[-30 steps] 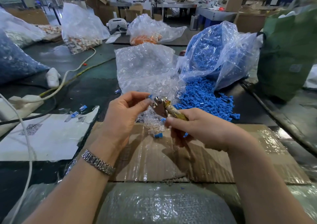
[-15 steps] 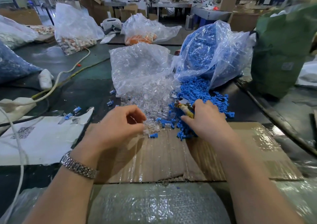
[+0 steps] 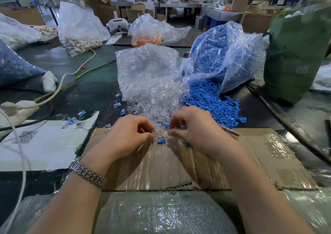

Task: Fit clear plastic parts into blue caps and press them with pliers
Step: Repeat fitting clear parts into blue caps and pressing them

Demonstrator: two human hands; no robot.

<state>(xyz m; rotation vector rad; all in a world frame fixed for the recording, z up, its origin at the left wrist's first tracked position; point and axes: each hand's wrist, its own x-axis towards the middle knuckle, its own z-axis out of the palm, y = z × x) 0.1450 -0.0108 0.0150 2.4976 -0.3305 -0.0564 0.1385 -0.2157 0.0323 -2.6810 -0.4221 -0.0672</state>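
Factory hall behind, with benches and cardboard boxes; dark table (image 3: 89, 94) up front, taped cardboard sheet (image 3: 250, 162) lying at its near edge. Over the sheet's far edge, left hand (image 3: 129, 137) with fingers curled, tips pinching a clear plastic part (image 3: 162, 134) at the near fringe of the clear pile (image 3: 157, 104). Right hand (image 3: 198, 131) just beside it, fingers curled narrow at the same spot, a blue cap (image 3: 167, 125) by its fingertips; cannot tell whether pinched or only touched. Pliers (image 3: 231, 131) tucked in the right palm, only a handle end poking out past the hand's right side. Loose blue cap on the cardboard (image 3: 161, 141) between the two hands. Blue caps heap (image 3: 215, 101) spilling from a clear bag (image 3: 223, 54) right of the clear pile, touching it. Clear-parts bag (image 3: 146, 68) behind the pile. Finished blue-and-clear pieces (image 3: 81, 113) scattered toward the left. White paper (image 3: 44, 144) at the left of the sheet. Metal watch (image 3: 87, 173) on the left wrist. Green sack (image 3: 297, 50) at the right edge. White cable (image 3: 77, 70) trailing across the left side. Bubble wrap (image 3: 161, 214) at the nearest edge.
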